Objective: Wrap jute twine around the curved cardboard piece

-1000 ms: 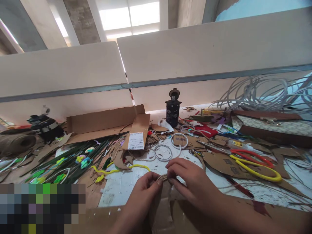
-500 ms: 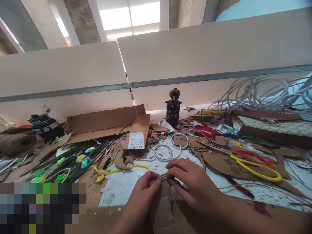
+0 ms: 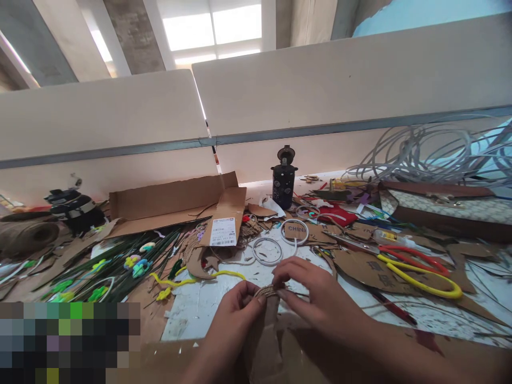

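Low in the centre, a cardboard piece [image 3: 267,336] has brown twine [image 3: 267,291] wound over its top edge. My left hand [image 3: 236,314] pinches the wrapped edge between thumb and fingers from the left. On the right, my right hand [image 3: 308,293] has its thumb and fingertips closed on the twine at the other end of the wrapping. A strand of twine shows between its fingers. Two white rings [image 3: 267,251] lie just beyond the hands, beside a yellow fuzzy stem [image 3: 230,273] and a cardboard crescent [image 3: 198,265].
Scissors with red and yellow handles [image 3: 424,277] lie at right on cardboard. Behind are a black bottle [image 3: 283,184], an open cardboard box [image 3: 168,200], a handbag [image 3: 448,205] and coiled tubing [image 3: 420,154]. A twine roll [image 3: 30,234] and a black container [image 3: 74,208] stand left.
The fingers of my right hand have shifted slightly on the twine, and more of the wrapping and a strand now show. My left hand keeps its hold.
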### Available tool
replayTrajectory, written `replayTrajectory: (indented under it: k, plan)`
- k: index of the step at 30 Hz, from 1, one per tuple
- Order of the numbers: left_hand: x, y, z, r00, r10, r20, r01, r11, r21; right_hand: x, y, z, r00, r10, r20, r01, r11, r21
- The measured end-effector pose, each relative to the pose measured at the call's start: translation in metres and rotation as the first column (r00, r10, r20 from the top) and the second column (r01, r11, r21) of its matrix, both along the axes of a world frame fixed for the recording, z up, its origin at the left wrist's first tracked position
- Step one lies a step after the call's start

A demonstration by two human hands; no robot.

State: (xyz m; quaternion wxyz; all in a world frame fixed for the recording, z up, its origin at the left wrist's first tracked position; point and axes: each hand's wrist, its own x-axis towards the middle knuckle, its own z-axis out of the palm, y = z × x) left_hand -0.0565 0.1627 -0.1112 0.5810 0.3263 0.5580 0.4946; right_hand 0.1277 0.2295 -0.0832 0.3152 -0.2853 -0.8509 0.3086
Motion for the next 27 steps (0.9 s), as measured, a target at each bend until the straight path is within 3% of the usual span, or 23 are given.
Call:
replayTrajectory:
  k: [4, 7, 16, 19, 24, 27]
  plan:
    - [-0.001, -0.002, 0.004, 1.0, -0.011, -0.02, 0.011, 1.0, -0.001, 0.001, 0.007, 0.007, 0.998, -0.054, -0.021, 0.048, 0.968, -0.245]
    - [-0.001, -0.003, 0.006, 0.998, -0.018, -0.065, 0.021, 0.999, 0.032, -0.001, 0.007, 0.006, 0.999, -0.026, 0.026, 0.034, 0.931, -0.364]
    - [0.0, -0.001, 0.005, 0.988, -0.062, -0.14, 0.068, 0.997, 0.038, -0.005, 0.006, -0.009, 0.998, -0.021, 0.061, 0.049, 0.861, -0.506]
    - [-0.001, -0.001, 0.003, 0.981, -0.091, -0.172, 0.098, 0.995, 0.031, -0.006, 0.004, -0.011, 0.998, -0.011, 0.06, 0.04, 0.865, -0.501]
    - [-0.001, -0.001, 0.004, 0.988, -0.087, -0.129, 0.091, 0.996, 0.026, -0.003, 0.01, -0.014, 0.999, 0.049, 0.011, -0.035, 0.851, -0.524]
    - [-0.002, -0.002, 0.005, 0.993, -0.072, -0.092, 0.073, 0.997, 0.011, -0.001, 0.014, -0.016, 0.998, 0.045, 0.045, -0.014, 0.848, -0.529]
